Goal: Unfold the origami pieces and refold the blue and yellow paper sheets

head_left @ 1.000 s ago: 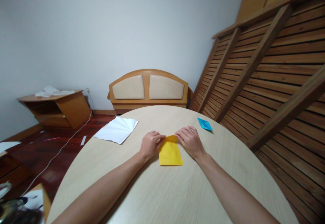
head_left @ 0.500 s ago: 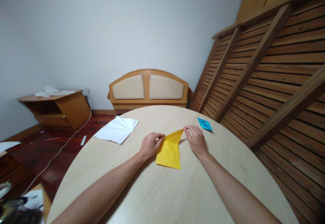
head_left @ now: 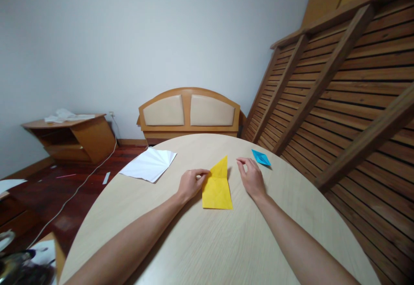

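Hands [head_left: 190, 182] over round table [head_left: 207, 250]; headboard [head_left: 186, 117] beyond, slatted frame [head_left: 323, 84] right.

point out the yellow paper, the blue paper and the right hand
yellow paper [head_left: 217, 193], head view, middle of its lower flat part
blue paper [head_left: 261, 158], head view, middle of its folded top
right hand [head_left: 253, 178], head view, back of the hand

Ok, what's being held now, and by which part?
The left hand pinches the yellow paper by its upper left side; the right hand holds nothing visible.
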`<move>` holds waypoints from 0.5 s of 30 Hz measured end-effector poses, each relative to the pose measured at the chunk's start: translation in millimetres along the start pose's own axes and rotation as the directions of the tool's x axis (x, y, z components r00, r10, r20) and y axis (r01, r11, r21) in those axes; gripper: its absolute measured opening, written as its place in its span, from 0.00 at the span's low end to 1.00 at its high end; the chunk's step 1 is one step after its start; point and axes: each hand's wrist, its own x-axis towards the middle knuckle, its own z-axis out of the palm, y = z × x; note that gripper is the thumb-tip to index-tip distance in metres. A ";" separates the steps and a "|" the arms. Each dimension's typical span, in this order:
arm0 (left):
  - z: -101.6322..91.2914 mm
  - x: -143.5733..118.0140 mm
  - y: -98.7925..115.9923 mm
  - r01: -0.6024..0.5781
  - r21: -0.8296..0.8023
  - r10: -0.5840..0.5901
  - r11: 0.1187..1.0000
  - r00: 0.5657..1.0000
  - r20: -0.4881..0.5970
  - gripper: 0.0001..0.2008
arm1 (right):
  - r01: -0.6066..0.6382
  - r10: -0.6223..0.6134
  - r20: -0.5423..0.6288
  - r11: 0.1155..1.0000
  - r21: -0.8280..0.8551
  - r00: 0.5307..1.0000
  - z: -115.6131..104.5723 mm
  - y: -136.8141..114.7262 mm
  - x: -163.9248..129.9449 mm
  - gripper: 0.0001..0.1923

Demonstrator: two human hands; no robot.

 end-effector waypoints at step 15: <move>5.0 -1.3 -3.6 0.097 0.211 -0.114 0.973 0.991 0.073 0.19 | 0.213 -0.247 0.574 0.969 0.128 0.781 3.9 -29.2 -17.5 0.32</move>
